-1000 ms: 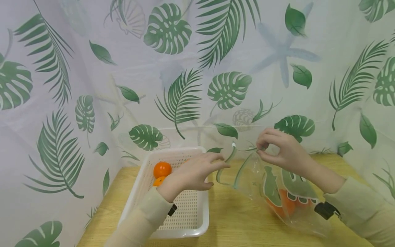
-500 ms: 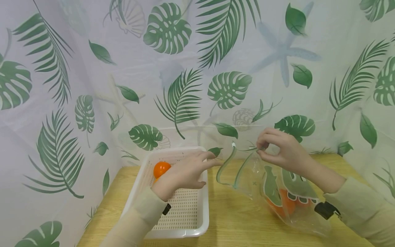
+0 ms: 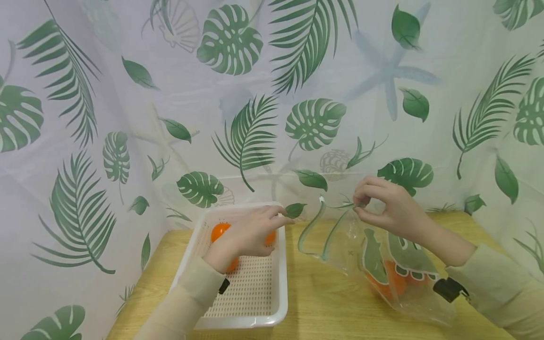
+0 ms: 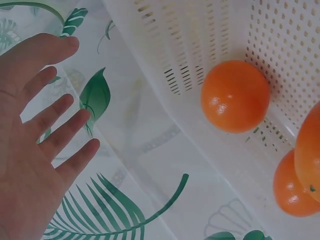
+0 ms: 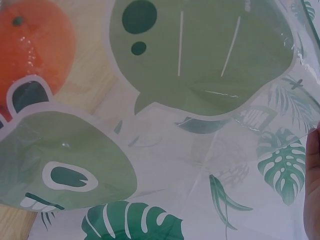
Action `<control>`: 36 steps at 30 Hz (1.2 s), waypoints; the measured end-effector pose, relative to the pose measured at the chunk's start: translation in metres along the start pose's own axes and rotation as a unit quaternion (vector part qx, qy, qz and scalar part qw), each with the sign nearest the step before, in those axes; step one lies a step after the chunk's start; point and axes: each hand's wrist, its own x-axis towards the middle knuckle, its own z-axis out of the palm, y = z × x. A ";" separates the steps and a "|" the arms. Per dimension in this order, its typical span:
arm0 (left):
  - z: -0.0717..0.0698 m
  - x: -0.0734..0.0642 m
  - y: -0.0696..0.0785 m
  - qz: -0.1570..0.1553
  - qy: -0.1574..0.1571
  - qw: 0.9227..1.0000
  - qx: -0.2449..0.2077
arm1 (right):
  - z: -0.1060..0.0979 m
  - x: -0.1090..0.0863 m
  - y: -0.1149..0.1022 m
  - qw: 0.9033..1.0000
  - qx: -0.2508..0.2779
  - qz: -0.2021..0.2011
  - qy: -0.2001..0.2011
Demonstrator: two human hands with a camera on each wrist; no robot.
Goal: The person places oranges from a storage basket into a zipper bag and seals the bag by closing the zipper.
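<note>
The left hand (image 3: 245,232) has shifted leftward since the earlier frame and hovers over the white basket (image 3: 242,322) at lower centre-left, fingers spread, holding nothing. Right of centre, the right hand (image 3: 388,208) pinches the clear bag (image 3: 376,257), its mouth facing the basket. Oranges (image 4: 235,96) lie in the basket, nearer the left hand.

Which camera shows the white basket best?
The head view: most of the white basket shows, though the left hand and sleeve cover part. The left wrist view shows only part of it, with oranges inside; the right wrist view doesn't show it.
</note>
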 end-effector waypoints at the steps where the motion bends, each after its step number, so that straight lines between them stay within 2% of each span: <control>1: 0.001 0.000 -0.002 0.000 0.001 1.000 0.002 | 0.000 0.000 0.000 1.000 0.001 -0.001 0.000; 10: 0.011 -0.004 -0.016 -0.040 -0.020 0.999 0.001 | -0.001 -0.002 0.001 1.000 0.010 -0.005 -0.001; 22: 0.020 -0.006 -0.029 -0.087 -0.041 0.995 -0.039 | -0.002 -0.003 0.001 1.000 0.008 0.004 -0.003; 36: 0.027 -0.008 -0.039 -0.106 -0.049 0.993 -0.035 | -0.003 -0.002 0.000 1.000 0.001 0.009 -0.007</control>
